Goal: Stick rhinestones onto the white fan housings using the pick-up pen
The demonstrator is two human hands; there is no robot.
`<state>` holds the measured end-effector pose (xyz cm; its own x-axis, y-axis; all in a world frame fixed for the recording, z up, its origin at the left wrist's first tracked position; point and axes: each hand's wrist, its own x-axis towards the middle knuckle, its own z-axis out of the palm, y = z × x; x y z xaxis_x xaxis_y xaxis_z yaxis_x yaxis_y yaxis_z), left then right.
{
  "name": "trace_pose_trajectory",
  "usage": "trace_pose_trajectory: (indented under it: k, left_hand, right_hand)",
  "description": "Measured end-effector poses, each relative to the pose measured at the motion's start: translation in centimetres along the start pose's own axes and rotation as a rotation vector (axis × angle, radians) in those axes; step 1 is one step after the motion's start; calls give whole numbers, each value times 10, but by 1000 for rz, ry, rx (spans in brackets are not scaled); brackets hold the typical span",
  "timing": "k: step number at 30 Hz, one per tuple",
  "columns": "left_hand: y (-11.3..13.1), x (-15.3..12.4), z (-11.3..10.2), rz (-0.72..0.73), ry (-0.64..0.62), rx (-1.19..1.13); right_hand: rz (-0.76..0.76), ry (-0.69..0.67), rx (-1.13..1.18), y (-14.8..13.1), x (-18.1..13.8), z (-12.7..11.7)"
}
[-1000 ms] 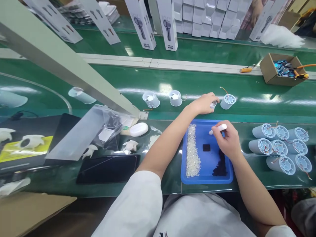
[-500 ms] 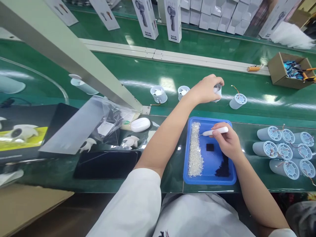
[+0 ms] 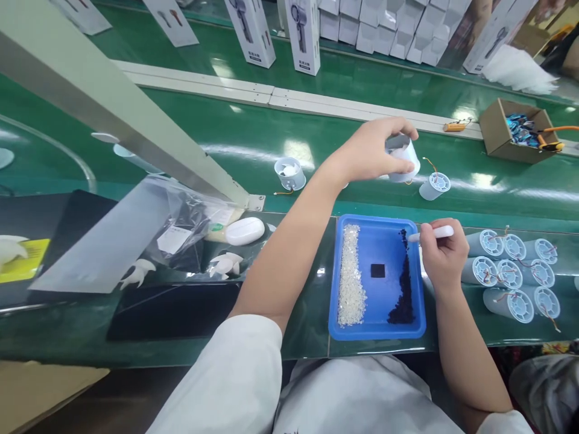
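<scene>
My left hand (image 3: pixel 377 150) grips a pale blue fan housing (image 3: pixel 409 163) over the green surface, fingers and thumb on its sides, its open end tilted toward the hand. In my right hand (image 3: pixel 446 253) is a white pen-shaped tool (image 3: pixel 438 233), its tip at the upper right of a blue tray (image 3: pixel 333 301), near the small black pieces (image 3: pixel 404 295). Clear pellets (image 3: pixel 351 277) line the tray's left side, and a black square (image 3: pixel 377 270) lies mid-tray. Another housing (image 3: pixel 290 175) with a white fan blade inside stands to the left; one with a wire (image 3: pixel 435 186) stands to the right.
Several pale blue housings (image 3: pixel 509 274) lie grouped at the right. A metal post (image 3: pixel 136 114) slants across the left, by plastic bags (image 3: pixel 181 223) and a white handle-shaped part (image 3: pixel 244 231). A cardboard box (image 3: pixel 502 135) and printed boxes (image 3: pixel 304 36) stand farther back.
My right hand has moved the pen-shaped tool from the clear pellets rightward to the black pieces. The housing in my left hand has shifted slightly right and tilted. The view has shifted a little.
</scene>
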<state>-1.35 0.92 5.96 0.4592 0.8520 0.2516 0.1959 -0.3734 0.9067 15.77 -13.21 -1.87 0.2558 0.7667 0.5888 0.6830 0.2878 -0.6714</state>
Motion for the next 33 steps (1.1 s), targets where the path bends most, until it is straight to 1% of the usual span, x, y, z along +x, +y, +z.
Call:
trace_pose_trajectory:
  k: [2, 5, 9, 15, 19, 22, 24, 26, 28, 29, 30, 32, 33]
  left_hand:
    - [7, -3, -2, -17, 10, -42]
    - [13, -5, -4, -1, 39, -59]
    - [12, -4, -4, 10, 75, -43]
    - [12, -4, -4, -35, 67, -5]
    - [10, -4, -4, 8, 69, -5]
    - [9, -4, -2, 8, 75, -52]
    - [8, -3, 1, 0, 100, -140]
    - [8, 0, 6, -54, 158, -323]
    - [6, 4, 12, -142, 173, -567]
    - [5, 7, 15, -185, 155, -674]
    - [3, 9, 18, -227, 126, -749]
    - [-1, 14, 24, -291, 95, -805]
    - [-4, 15, 27, -313, 104, -804]
  right_hand:
    - [3, -21, -8, 0, 0, 1]
    - [2, -26, -18, 0, 0, 3]
    - [2, -9, -12, 2, -1, 4]
    - [17, -14, -9, 5, 0, 7]
    - [34, -25, -13, 4, 1, 6]
    - [31, -136, 22, 0, 2, 5]
    - [21, -206, 52, -3, 1, 5]
    - [-3, -192, 91, -8, -2, 4]
    - [-52, -187, 155, -15, -5, 3]
    - [-82, -239, 189, -18, -6, 3]
    - [-111, -327, 217, -22, -8, 3]
    - [-150, -507, 249, -26, -10, 3]
    - [-156, -535, 265, -27, -11, 3]
